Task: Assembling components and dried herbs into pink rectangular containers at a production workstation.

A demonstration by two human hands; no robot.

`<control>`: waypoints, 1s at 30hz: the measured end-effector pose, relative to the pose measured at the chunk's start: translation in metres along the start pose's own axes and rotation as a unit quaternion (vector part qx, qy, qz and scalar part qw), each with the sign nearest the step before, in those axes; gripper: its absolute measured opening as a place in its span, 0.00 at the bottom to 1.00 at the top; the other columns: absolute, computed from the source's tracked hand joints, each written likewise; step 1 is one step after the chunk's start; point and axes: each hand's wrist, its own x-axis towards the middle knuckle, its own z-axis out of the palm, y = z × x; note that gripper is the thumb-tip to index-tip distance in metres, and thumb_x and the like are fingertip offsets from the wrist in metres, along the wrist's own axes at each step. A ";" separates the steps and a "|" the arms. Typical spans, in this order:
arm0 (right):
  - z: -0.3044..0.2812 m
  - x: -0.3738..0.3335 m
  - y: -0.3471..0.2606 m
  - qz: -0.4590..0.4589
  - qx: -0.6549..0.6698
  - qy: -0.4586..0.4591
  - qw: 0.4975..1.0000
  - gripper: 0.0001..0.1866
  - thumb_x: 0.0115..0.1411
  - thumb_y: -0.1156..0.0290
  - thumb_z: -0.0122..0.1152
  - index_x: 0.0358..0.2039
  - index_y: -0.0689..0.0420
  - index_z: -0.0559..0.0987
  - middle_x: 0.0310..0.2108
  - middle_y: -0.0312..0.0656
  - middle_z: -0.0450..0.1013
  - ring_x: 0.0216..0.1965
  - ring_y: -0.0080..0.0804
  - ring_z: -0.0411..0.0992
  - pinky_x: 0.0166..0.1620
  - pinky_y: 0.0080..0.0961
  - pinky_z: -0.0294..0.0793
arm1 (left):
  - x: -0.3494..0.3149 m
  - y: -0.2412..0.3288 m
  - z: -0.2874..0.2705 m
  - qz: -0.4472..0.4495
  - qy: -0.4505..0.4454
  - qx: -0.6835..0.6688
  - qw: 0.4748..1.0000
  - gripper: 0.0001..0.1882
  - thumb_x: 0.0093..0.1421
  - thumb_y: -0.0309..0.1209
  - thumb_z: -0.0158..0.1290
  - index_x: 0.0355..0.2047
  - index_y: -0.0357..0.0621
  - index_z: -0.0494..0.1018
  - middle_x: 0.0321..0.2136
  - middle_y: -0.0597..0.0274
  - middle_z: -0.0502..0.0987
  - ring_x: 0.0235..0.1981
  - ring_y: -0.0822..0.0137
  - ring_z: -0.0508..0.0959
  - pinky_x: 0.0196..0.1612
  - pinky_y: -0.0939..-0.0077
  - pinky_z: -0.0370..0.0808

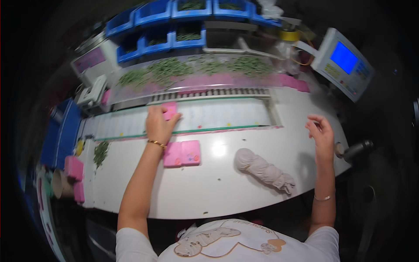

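Observation:
A pink packet point(170, 109) is between the thumb and fingers of my left hand point(160, 124), over the white strip point(227, 114) set into the worktable. Just nearer to me, two more pink packets point(182, 153) lie side by side on the white tabletop, with small coloured marks on them. My right hand point(321, 133) is raised near the table's right side, its fingers loosely bent and apart, with nothing seen in them. A twisted off-white cloth roll point(264, 168) lies on the table between my arms.
Behind the strip, a clear tray point(205, 78) holds heaps of dried green leaves. Blue bins point(152, 13) are stacked beyond it. A control panel point(345, 63) with a blue screen stands right. Loose leaves point(101, 153) and a blue crate point(61, 131) are left.

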 end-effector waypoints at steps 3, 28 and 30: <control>-0.030 0.047 0.026 -0.144 -0.042 0.067 0.986 0.14 0.54 0.77 0.65 0.42 0.60 0.77 0.45 0.40 0.71 0.38 0.21 0.69 0.41 0.19 0.71 | 0.002 -0.010 -0.011 -0.012 0.002 0.040 0.999 0.23 0.47 0.42 0.67 0.34 0.39 0.73 0.35 0.50 0.72 0.39 0.50 0.74 0.43 0.60 0.71; -0.155 0.201 0.037 -0.203 -0.450 0.118 0.862 0.17 0.38 0.71 0.75 0.28 0.48 0.76 0.69 0.52 0.36 0.69 0.57 0.40 0.67 0.37 0.51 | -0.101 -0.003 -0.092 -0.380 -0.071 -0.451 0.804 0.19 0.65 0.34 0.53 0.20 0.51 0.57 0.12 0.78 0.54 0.10 0.85 0.53 0.11 0.86 0.45; -0.171 0.205 0.036 -0.195 -0.484 0.094 0.848 0.16 0.40 0.68 0.75 0.29 0.48 0.76 0.67 0.52 0.40 0.69 0.54 0.41 0.67 0.37 0.51 | -0.101 -0.006 -0.089 -0.393 -0.069 -0.470 0.787 0.19 0.64 0.34 0.54 0.20 0.51 0.57 0.12 0.79 0.54 0.10 0.86 0.52 0.11 0.86 0.45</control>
